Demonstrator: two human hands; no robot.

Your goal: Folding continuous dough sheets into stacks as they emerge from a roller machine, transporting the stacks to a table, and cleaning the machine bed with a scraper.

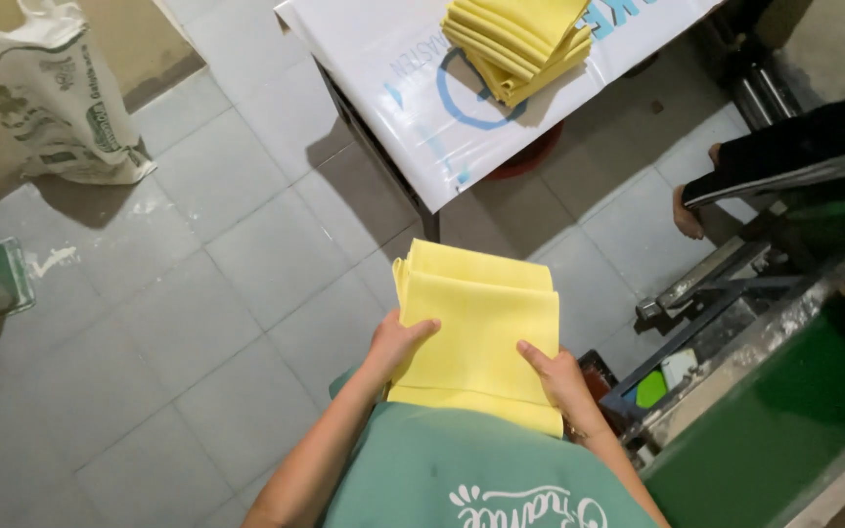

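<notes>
I hold a stack of yellow sheets [476,323] flat in front of my green shirt, above the tiled floor. My left hand [398,344] grips its left edge, thumb on top. My right hand [555,376] grips the near right edge, thumb lying over the top sheet. Another pile of folded yellow sheets [520,44] lies on a table [413,108] covered with a white printed sheet, ahead of me.
A green machine [784,391] with metal rails stands close at my right. Another person's leg and bare foot [689,210] reach in at the right beside the table. A filled white sack [56,98] leans on the wall at far left.
</notes>
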